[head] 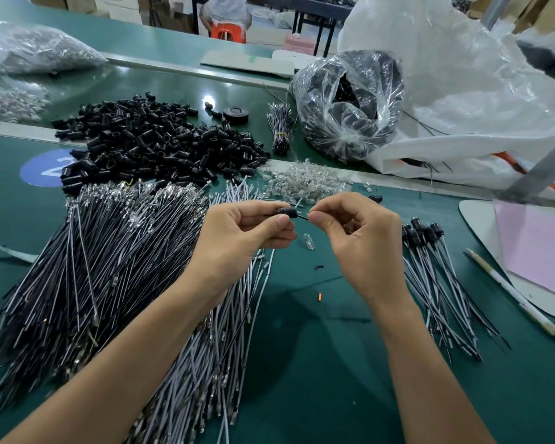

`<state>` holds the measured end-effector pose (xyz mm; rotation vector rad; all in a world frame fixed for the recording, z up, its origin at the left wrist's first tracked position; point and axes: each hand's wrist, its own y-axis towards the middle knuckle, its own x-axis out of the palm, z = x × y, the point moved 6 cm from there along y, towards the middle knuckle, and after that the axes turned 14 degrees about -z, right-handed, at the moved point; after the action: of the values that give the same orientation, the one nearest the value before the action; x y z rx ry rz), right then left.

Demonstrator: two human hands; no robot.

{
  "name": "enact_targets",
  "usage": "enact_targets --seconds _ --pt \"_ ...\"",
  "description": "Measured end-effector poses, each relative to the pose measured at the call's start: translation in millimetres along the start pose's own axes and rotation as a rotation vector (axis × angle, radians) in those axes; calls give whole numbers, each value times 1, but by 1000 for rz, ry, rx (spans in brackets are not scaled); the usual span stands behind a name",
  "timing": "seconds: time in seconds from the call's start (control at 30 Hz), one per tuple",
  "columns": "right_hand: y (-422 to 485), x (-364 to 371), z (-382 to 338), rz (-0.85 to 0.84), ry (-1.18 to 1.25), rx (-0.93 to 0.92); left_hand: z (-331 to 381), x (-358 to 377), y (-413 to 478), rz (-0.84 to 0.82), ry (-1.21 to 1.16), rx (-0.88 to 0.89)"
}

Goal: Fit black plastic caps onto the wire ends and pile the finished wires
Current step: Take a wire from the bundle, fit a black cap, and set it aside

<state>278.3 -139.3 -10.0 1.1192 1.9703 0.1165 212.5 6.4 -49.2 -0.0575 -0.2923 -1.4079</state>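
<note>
My left hand (247, 232) pinches a black plastic cap (289, 212) between thumb and fingers above the table. My right hand (353, 229) pinches a thin black wire (303, 217) that runs into the cap's right end. A big heap of loose black caps (154, 145) lies at the back left. Uncapped black and white wires (103, 261) fan out under my left forearm. A small pile of capped wires (436, 277) lies to the right of my right hand.
Clear glass bulbs (305, 181) lie behind my hands, one single bulb (308, 241) just below them. A tied wire bundle (281, 128), a tape roll (236, 114), a clear bag of black parts (346, 104), a large white bag (462, 91), a pencil (513, 293) and pink paper (539, 245) surround the work spot.
</note>
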Motion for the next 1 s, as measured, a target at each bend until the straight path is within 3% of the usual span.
enact_targets --seconds 0.43,1.0 --pt "0 4 0 3 -36 -10 3 4 -2 -32 40 16" --pt "-2 11 0 43 97 84 3 4 -2 -24 26 26"
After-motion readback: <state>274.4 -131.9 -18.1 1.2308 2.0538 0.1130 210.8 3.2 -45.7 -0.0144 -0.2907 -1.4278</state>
